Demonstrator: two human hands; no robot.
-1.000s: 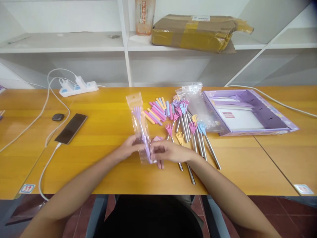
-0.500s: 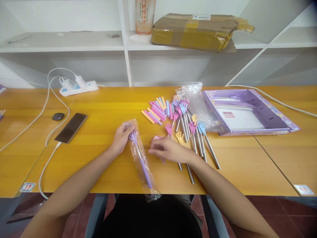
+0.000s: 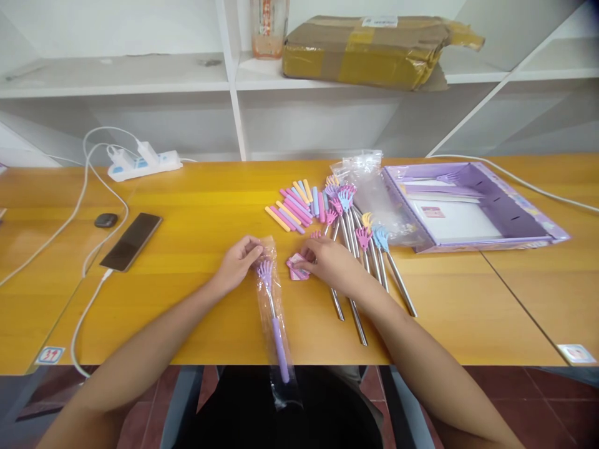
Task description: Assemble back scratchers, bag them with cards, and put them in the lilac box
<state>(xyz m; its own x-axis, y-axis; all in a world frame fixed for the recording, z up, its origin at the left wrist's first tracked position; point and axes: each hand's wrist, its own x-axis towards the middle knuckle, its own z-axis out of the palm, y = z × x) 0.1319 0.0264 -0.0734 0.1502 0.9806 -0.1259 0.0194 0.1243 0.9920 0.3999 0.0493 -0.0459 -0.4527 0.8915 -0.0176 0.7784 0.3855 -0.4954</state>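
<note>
My left hand (image 3: 239, 262) pinches the top of a clear plastic bag (image 3: 286, 399). Inside the bag lies a back scratcher (image 3: 281, 349) with a purple claw head, a metal rod and a purple grip; its lower end reaches past the table edge. My right hand (image 3: 330, 262) has its fingers closed at the right edge of some small pink printed cards (image 3: 298, 268) on the table. Beneath and behind that hand lie several back scratchers (image 3: 381, 240) without grips, in pink, blue and yellow. Coloured grip sleeves (image 3: 292, 209) are heaped just beyond.
Empty clear bags (image 3: 374, 193) lie beside a purple open box (image 3: 505, 240) at the right. A phone (image 3: 131, 242), a black earbud-like case (image 3: 106, 220), white cables and a power strip (image 3: 147, 165) occupy the left. A taped carton (image 3: 365, 53) sits on the shelf.
My left hand has moved right with the bagged back scratcher, which now hangs further over the edge. My right hand has shifted right and away from me, uncovering the pink cards.
</note>
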